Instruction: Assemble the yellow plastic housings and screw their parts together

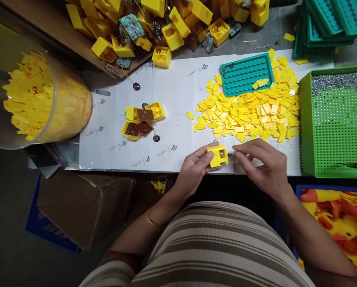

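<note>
My left hand grips a small yellow plastic housing close to the table's front edge. Speaker holes show on one face of it, and metal contacts sit inside its open compartment. To its right, my right hand is closed in a pinch, thumb and forefinger almost together; what they hold, if anything, is too small to make out. Between the housing and those fingertips lies a small round metal piece, like a button cell. Another small round piece is just behind the housing.
Yellow plates lie heaped around a teal tray. Housings with brown circuit boards lie left of centre. A green basket of screws stands right, a tub of yellow pieces left, a carton of housings behind.
</note>
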Demonstrator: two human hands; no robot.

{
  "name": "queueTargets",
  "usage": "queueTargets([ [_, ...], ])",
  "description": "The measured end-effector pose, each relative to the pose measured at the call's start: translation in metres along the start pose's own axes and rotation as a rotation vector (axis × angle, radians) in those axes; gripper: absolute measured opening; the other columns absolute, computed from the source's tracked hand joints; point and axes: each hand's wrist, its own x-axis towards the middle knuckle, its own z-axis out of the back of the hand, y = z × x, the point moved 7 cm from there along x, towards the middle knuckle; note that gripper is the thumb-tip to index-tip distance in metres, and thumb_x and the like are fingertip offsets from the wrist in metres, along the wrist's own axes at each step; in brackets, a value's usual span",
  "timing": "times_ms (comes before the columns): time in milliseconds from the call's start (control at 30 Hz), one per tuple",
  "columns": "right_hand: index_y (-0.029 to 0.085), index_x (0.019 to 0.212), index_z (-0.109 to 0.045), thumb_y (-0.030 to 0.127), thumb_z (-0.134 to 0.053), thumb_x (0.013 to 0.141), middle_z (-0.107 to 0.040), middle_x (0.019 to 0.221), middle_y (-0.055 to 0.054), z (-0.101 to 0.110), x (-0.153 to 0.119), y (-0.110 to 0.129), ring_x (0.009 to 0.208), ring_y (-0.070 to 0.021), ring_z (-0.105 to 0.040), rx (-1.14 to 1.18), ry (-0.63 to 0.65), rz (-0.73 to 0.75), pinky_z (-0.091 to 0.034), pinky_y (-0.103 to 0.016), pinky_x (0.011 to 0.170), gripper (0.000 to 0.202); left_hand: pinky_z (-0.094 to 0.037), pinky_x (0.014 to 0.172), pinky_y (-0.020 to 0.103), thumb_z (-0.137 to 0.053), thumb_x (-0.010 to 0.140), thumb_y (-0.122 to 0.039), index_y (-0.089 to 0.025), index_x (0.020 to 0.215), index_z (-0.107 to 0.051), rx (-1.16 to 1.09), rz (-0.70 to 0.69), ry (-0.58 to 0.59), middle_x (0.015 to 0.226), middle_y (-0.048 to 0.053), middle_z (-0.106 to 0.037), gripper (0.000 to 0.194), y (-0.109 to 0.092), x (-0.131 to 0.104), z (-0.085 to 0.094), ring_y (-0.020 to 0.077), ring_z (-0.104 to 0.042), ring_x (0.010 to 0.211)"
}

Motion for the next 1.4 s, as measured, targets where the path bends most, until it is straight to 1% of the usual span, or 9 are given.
queueTargets([
  [233, 0.018, 0.103, -0.067, 0.026, -0.056, 0.091, -0.066, 0.091, -0.006, -0.031, -0.009, -0.020, 0.081, -0.0187, -0.063, -0.246, 0.288, -0.025, -0.048, -0.028, 0.065, 0.019, -0.058, 0.074, 0.029, -0.064, 0.083, -0.029, -0.016, 0.110, -0.069, -0.072, -0.006, 0.006, 0.109, 0.009, -0.069, 0.030, -0.005, -0.002, 0.005, 0.0207, -0.065, 0.096],
  [433, 0.018, 0.104, -0.066, 0.025, -0.049, 0.094, -0.066, 0.093, -0.005, -0.037, -0.014, -0.019, 0.079, -0.0184, -0.063, -0.457, 0.287, 0.074, -0.042, -0.026, 0.056, 0.021, -0.059, 0.067, 0.026, -0.056, 0.088, -0.027, -0.012, 0.107, -0.069, -0.236, 0.152, 0.039, 0.100, 0.011, -0.070, 0.028, 0.003, -0.002, 0.003, 0.0208, -0.066, 0.092],
  [600, 0.017, 0.104, -0.066, 0.024, -0.047, 0.095, -0.068, 0.097, -0.005, -0.033, -0.016, -0.020, 0.081, -0.0167, -0.063, -0.502, 0.245, 0.138, -0.041, -0.026, 0.059, 0.021, -0.060, 0.069, 0.028, -0.062, 0.085, -0.027, -0.015, 0.106, -0.070, -0.140, 0.034, -0.009, 0.099, 0.008, -0.069, 0.026, -0.003, -0.003, 0.007, 0.0183, -0.065, 0.088],
  [833, 0.017, 0.101, -0.066, 0.021, -0.049, 0.093, -0.066, 0.094, -0.007, -0.036, -0.001, -0.019, 0.072, -0.0182, -0.060, -0.671, 0.470, 0.073, -0.032, -0.028, 0.052, 0.019, -0.058, 0.074, 0.028, -0.068, 0.080, -0.033, -0.019, 0.112, -0.068, 0.009, -0.090, 0.001, 0.101, 0.007, -0.070, 0.036, -0.013, -0.014, 0.000, 0.0201, -0.064, 0.095],
  [933, 0.016, 0.102, -0.065, 0.018, -0.048, 0.093, -0.065, 0.094, -0.008, -0.037, 0.000, -0.020, 0.075, -0.0199, -0.060, -0.709, 0.529, 0.090, -0.032, -0.028, 0.052, 0.020, -0.058, 0.072, 0.029, -0.067, 0.080, -0.036, -0.018, 0.114, -0.067, -0.018, -0.054, 0.040, 0.100, 0.008, -0.070, 0.039, -0.012, -0.015, -0.002, 0.0214, -0.064, 0.094],
  [1033, 0.016, 0.102, -0.065, 0.016, -0.049, 0.092, -0.064, 0.091, -0.008, -0.035, 0.000, -0.021, 0.077, -0.0211, -0.061, -0.729, 0.515, 0.121, -0.035, -0.028, 0.052, 0.020, -0.058, 0.071, 0.030, -0.065, 0.081, -0.037, -0.016, 0.116, -0.066, -0.032, -0.023, 0.045, 0.103, 0.010, -0.070, 0.040, -0.009, -0.013, -0.003, 0.0219, -0.065, 0.094],
  [1200, 0.015, 0.105, -0.065, 0.007, -0.049, 0.088, -0.068, 0.099, -0.010, -0.028, -0.004, -0.025, 0.078, -0.0207, -0.063, -0.647, 0.446, 0.162, -0.042, -0.027, 0.056, 0.025, -0.058, 0.076, 0.030, -0.068, 0.080, -0.034, -0.019, 0.115, -0.067, 0.056, -0.145, 0.008, 0.107, 0.006, -0.069, 0.038, -0.017, -0.015, -0.003, 0.0207, -0.064, 0.097],
  [1267, 0.015, 0.102, -0.067, 0.013, -0.049, 0.090, -0.069, 0.094, -0.009, -0.020, -0.003, -0.025, 0.074, -0.0192, -0.064, -0.540, 0.361, 0.146, -0.044, -0.027, 0.056, 0.021, -0.058, 0.078, 0.031, -0.067, 0.080, -0.034, -0.020, 0.114, -0.067, 0.046, -0.139, -0.010, 0.108, 0.006, -0.069, 0.037, -0.017, -0.014, -0.003, 0.0206, -0.064, 0.096],
  [1400, 0.019, 0.097, -0.067, 0.023, -0.055, 0.091, -0.071, 0.088, -0.005, 0.005, 0.005, -0.012, 0.076, -0.0158, -0.066, -0.116, 0.107, 0.078, -0.052, -0.028, 0.067, 0.014, -0.058, 0.074, 0.032, -0.065, 0.082, -0.032, -0.017, 0.111, -0.068, -0.030, -0.030, -0.046, 0.104, 0.008, -0.069, 0.034, -0.008, -0.008, 0.000, 0.0199, -0.065, 0.090],
])
